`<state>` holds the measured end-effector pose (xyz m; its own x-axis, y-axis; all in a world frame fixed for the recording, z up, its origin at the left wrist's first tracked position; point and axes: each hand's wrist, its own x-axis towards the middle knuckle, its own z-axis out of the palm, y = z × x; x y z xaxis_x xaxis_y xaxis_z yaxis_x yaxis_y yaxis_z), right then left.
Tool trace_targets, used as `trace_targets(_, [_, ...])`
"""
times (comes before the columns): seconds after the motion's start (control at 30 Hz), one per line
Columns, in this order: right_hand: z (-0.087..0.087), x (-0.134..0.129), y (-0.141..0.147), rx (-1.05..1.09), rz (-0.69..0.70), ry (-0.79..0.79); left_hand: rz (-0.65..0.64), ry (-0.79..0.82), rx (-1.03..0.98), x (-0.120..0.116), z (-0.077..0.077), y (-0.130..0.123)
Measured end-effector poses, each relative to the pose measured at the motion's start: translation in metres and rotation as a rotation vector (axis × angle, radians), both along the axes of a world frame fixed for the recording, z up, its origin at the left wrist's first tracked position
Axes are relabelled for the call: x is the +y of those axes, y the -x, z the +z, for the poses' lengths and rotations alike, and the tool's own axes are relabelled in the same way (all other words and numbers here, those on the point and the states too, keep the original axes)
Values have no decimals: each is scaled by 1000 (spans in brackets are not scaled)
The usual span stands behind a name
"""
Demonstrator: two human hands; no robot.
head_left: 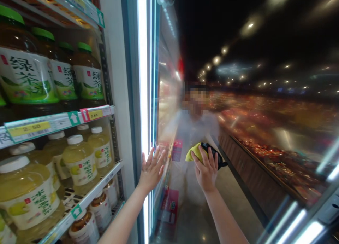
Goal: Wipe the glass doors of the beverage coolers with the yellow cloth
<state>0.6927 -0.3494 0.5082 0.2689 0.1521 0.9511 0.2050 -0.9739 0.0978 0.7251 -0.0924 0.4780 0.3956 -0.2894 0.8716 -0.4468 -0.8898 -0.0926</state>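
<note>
My left hand (pixel 153 169) lies with its fingers spread near the lit edge of a glass door (pixel 164 74). It holds nothing and appears to rest against the glass. Under the fingers of my right hand (pixel 206 169) is a yellow and black cloth (pixel 194 154), bunched up and pressed toward the glass. The black part of the cloth sticks out to the right of my fingers. How much cloth lies beneath the palm is hidden.
Shelves at left hold green tea bottles (pixel 88 74) above pale yellow drink bottles (pixel 79 162) and amber jars (pixel 84 226). A price rail (pixel 53 125) runs between them. Beyond or reflected in the glass are a blurred person (pixel 196 131) and a goods display (pixel 265 159).
</note>
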Motion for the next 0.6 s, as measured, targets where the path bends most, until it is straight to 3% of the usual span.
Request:
trace_targets(0.17, [33, 50, -23, -155, 81, -123, 37, -11, 49, 15, -5, 1])
trace_targets(0.27, [28, 78, -24, -18, 126, -6, 61, -11, 72, 21, -6, 3])
trace_targets(0.37, [9, 73, -14, 66, 173, 144, 70, -20, 68, 25, -7, 5])
trace_targets(0.43, [4, 62, -9, 58, 172, 161, 74, -32, 63, 27, -8, 5])
trace_targets(0.5, [9, 57, -10, 28, 141, 114, 80, -47, 63, 29, -8, 5])
trace_targets(0.6, [25, 74, -20, -19, 100, 5, 98, -59, 68, 29, -9, 5])
